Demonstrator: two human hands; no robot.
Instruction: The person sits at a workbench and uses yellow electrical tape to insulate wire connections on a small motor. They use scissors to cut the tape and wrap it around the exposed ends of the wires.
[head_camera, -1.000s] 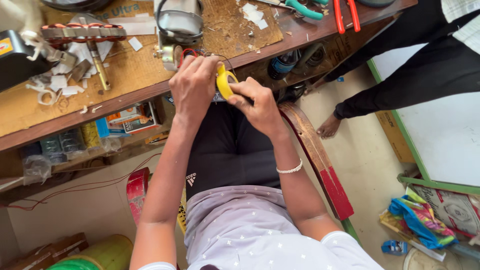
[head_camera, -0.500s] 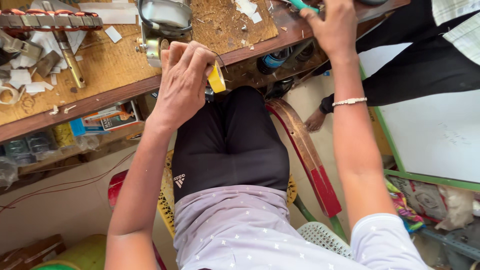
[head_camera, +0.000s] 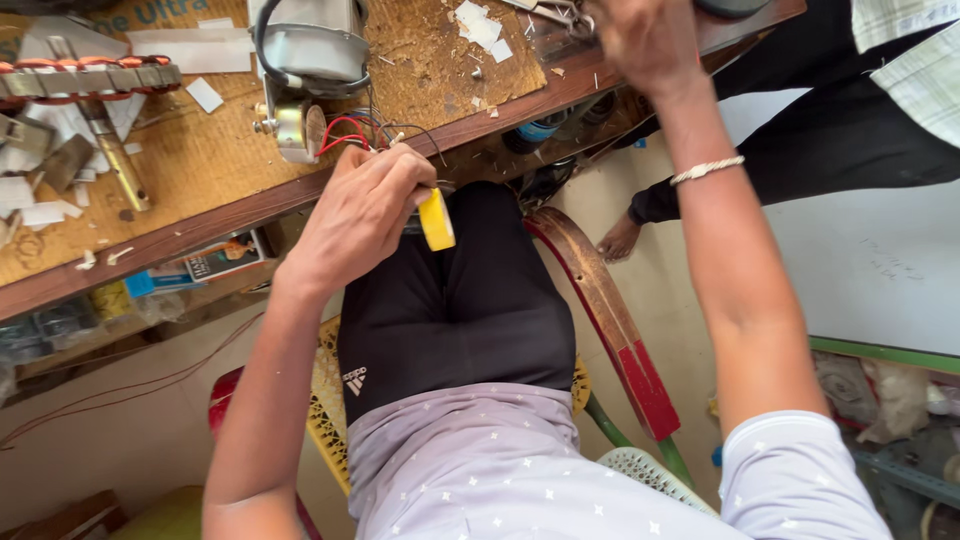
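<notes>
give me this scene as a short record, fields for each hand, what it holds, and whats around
left hand: closed around a yellow tape roll at the workbench edge
right hand: reaching up onto the workbench among metal tools; whether it grips anything cannot be told
near left hand: small motor with red and black wires running toward the fingers
on bench: paper scraps, a copper-wound coil piece
wrist: metal bracelet on the right arm
seat: yellow plastic chair
other person: dark trousers and bare foot, upper right

Repair workshop: cluttered workbench (head_camera: 200, 170), motor (head_camera: 305, 60)
</notes>
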